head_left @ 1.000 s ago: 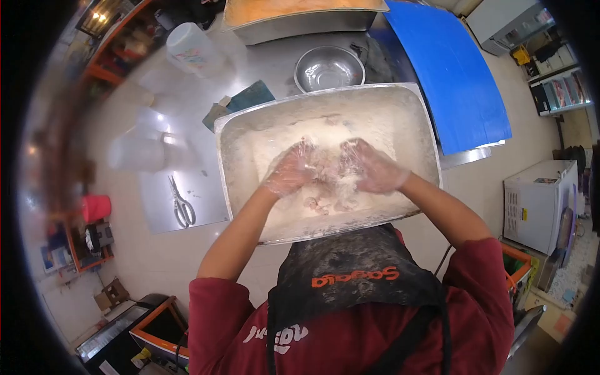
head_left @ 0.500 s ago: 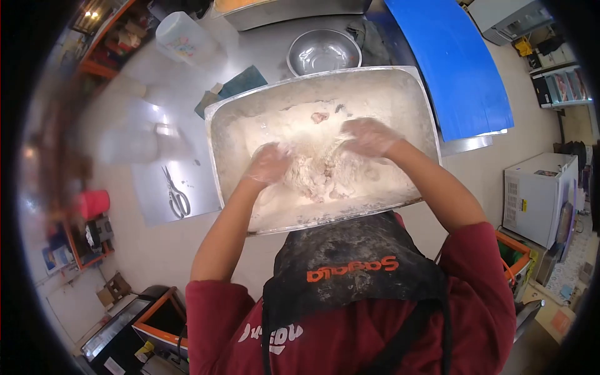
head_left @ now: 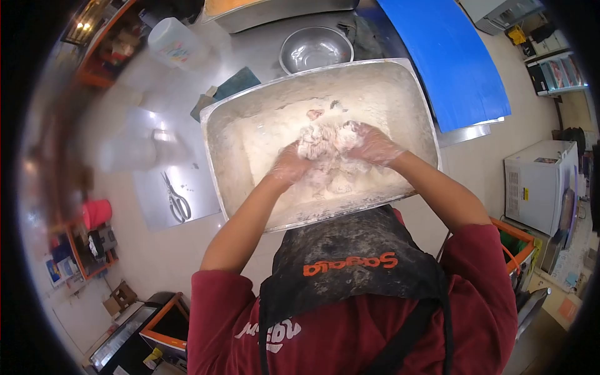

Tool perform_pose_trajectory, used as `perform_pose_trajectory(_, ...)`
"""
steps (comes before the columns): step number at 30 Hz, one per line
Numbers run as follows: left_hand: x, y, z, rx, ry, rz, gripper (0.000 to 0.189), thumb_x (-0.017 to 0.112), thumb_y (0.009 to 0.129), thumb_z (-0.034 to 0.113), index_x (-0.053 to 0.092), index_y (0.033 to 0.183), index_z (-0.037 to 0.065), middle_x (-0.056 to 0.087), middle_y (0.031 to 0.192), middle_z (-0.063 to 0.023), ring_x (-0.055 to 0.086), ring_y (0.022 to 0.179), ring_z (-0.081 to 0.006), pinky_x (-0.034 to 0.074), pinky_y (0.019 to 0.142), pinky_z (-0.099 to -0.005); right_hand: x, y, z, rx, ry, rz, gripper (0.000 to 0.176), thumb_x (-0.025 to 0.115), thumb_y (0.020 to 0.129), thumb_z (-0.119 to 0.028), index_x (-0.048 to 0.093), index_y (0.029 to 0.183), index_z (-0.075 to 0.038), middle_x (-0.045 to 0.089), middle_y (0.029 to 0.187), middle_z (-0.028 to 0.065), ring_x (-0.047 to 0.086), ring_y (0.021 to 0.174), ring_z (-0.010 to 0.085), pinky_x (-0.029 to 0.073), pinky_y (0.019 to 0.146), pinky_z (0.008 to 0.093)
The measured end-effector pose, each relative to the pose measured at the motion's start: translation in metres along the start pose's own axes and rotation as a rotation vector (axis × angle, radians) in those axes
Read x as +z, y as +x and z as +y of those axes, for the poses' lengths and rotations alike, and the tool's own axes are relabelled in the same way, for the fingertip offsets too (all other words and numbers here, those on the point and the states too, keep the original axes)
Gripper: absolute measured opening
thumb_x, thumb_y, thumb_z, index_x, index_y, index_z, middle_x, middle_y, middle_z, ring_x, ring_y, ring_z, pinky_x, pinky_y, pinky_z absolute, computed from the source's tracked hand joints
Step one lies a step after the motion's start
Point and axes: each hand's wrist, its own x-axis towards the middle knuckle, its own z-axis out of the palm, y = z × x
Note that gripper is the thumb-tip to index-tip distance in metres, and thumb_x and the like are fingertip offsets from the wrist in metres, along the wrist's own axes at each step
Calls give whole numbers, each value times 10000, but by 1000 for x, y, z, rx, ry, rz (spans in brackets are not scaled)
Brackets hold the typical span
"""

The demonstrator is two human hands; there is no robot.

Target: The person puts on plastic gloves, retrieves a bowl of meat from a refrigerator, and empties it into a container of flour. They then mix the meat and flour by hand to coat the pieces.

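A deep metal tub [head_left: 215,140] holds pale flour [head_left: 262,150]. My left hand [head_left: 292,165], in a clear plastic glove, is closed around flour-coated meat pieces [head_left: 317,142] near the tub's middle. Opposite it, my right hand [head_left: 375,146], gloved too, grips another floured clump [head_left: 347,136]. The two handfuls are close together, lifted a little above the flour. More coated pieces [head_left: 337,186] lie below them, nearer my apron. A small pinkish scrap of meat [head_left: 315,114] rests on the flour beyond my hands. My fingertips are partly hidden by the coated pieces.
Behind the tub stands a steel bowl [head_left: 316,50]. A blue board [head_left: 450,69] lies to the right. Scissors [head_left: 177,199] and a green cloth [head_left: 236,84] are at the left on the steel table. A white plastic jug [head_left: 174,42] stands farther back.
My hands have come inward and closed on floured meat pieces, raising them. Before, they were apart at the sides of the heap, with fingers spread. The view has shifted slightly.
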Motion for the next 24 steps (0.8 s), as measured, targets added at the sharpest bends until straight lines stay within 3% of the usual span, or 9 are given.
perform_pose_trajectory(5,-15,-31,10,47,128,148,791,782,823,371,460,1396,-68,581,1347,-231,569,1242,-308,453,1050,-371,-16,-11,34,-77,148,-132,827,850,752,-333,466,1434,-68,525,1412,141,485,1323,310,420,1105,369)
perform_pose_trajectory(7,-25,-12,-21,76,115,164,819,776,816,402,450,1408,-61,582,1338,-239,561,1252,-320,445,1060,-387,-20,-9,37,-174,46,-197,809,835,762,-357,472,1433,-90,507,1427,129,480,1327,304,432,1095,404)
perform_pose_trajectory(9,-39,19,-48,90,165,179,851,767,806,438,437,1424,-46,559,1350,-260,543,1267,-342,441,1061,-409,-22,3,22,-260,-327,-191,804,820,764,-379,475,1430,-89,483,1445,129,486,1319,298,449,1078,443)
perform_pose_trajectory(12,-35,49,-53,133,385,267,844,762,798,418,421,1438,-12,536,1344,-280,546,1238,-366,437,1060,-430,17,35,22,-348,-619,245,770,782,780,-343,469,1437,-91,429,1498,132,487,1317,321,456,1067,456)
perform_pose_trajectory(15,-1,41,-29,210,755,416,690,737,805,423,537,1309,-4,592,1217,-284,590,1155,-366,461,1021,-427,23,47,-43,-59,-748,-27,743,756,774,-277,477,1437,-92,484,1449,197,501,1307,360,462,1055,459)
perform_pose_trajectory(17,21,43,-25,231,872,525,569,704,822,464,666,1133,-10,665,1062,-273,647,1056,-353,490,972,-419,36,73,-20,-126,-622,-141,703,732,788,-286,496,1416,-77,545,1362,230,527,1275,371,467,1043,448)
perform_pose_trajectory(19,9,50,-16,132,685,269,554,676,836,507,706,1023,-14,685,977,-269,666,1008,-356,503,944,-417,34,74,-16,-144,-572,-223,676,706,810,-327,510,1397,-57,597,1273,251,561,1230,374,473,1031,434)
perform_pose_trajectory(22,-8,7,-10,60,560,339,506,648,875,489,718,970,-3,705,930,-245,685,964,-339,514,925,-419,-10,49,-10,-62,-562,-324,710,656,851,-448,501,1396,-21,632,1195,266,601,1173,369,474,1025,414)
perform_pose_trajectory(24,-23,28,-76,316,644,370,475,600,915,453,706,1007,0,698,1005,-242,681,972,-328,519,916,-406,-37,24,-11,62,-474,-411,785,609,872,-540,466,1426,-2,618,1224,278,598,1179,372,462,1038,408)
